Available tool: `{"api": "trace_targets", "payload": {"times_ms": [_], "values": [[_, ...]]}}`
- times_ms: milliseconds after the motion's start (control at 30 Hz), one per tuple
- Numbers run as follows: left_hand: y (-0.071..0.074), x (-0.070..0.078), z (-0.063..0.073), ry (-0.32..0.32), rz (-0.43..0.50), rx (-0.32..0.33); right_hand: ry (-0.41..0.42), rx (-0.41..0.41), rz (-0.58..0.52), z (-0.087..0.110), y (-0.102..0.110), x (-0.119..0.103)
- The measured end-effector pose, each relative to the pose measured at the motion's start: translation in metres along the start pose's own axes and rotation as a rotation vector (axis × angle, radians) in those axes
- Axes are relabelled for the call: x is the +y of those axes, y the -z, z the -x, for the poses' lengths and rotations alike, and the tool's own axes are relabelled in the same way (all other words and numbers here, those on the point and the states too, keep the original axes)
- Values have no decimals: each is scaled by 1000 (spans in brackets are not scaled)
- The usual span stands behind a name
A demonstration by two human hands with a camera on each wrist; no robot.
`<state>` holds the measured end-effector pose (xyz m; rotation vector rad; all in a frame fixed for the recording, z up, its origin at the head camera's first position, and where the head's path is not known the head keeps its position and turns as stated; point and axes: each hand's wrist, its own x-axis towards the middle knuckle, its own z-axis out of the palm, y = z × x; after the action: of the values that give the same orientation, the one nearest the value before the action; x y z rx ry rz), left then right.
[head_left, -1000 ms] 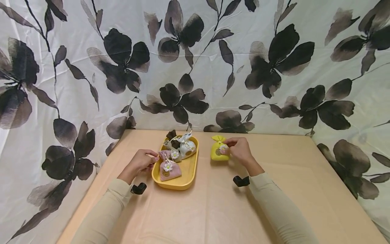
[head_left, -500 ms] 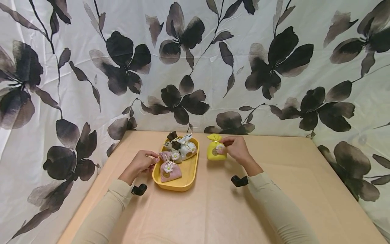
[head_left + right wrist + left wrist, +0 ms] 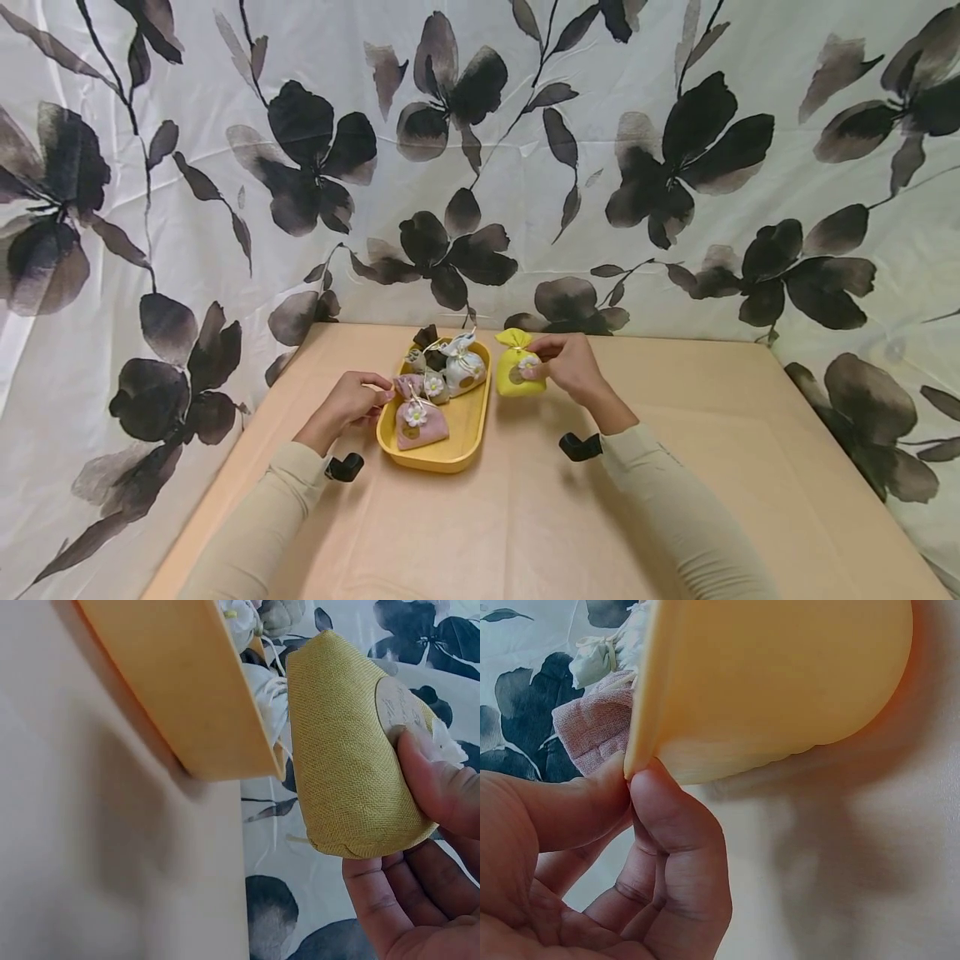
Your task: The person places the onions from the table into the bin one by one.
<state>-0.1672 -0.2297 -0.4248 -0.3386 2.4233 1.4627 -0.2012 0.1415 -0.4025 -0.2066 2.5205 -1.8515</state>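
My left hand (image 3: 351, 402) pinches the left rim of a yellow tray (image 3: 471, 433) between thumb and fingers; the left wrist view shows the tray wall (image 3: 780, 675) close up. Pink (image 3: 422, 427), white (image 3: 465, 371), beige and dark brown fabric pouches lie together in the tray, some with white flowers. To the right of the tray, my right hand (image 3: 572, 367) grips a bright yellow drawstring pouch (image 3: 513, 375) with a pale flower and a round tag. In the right wrist view the yellow pouch (image 3: 345, 757) is held off the table, its base toward the camera, near the tray's wall.
A beige-covered table (image 3: 495, 533) lies under everything. Behind it hangs a white curtain (image 3: 555, 50) printed with dark flowers. Each wrist carries a black camera mount, one (image 3: 345, 467) beside the tray and one (image 3: 581, 447) at the right sleeve.
My right hand has carried the yellow pouch leftward, closer to the tray. The left hand stays at the tray's rim, and the tray's contents look the same.
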Motion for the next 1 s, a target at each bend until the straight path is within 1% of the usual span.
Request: {"api": "trace_targets", "payload": {"times_ms": [200,300,433,633,800,1000], "values": [[-1,-3,0,-13,7,-5,-11,-17,-14,0,-6,-1],[-1,-4,0,-19,6,-6,-4,-30,-16,-3,-10,-2],[-1,-4,-1,-11,6,-3,11,-51,-28,-6,-15,-5],[-1,-3,-2,-8,12,-8,34,-74,-39,-7,-22,-14],[-1,-3,-3,-3,13,-5,29,-78,-42,-8,-28,-20],[0,-3,-3,-4,8,0,43,-69,-35,-13,-34,-24]]}}
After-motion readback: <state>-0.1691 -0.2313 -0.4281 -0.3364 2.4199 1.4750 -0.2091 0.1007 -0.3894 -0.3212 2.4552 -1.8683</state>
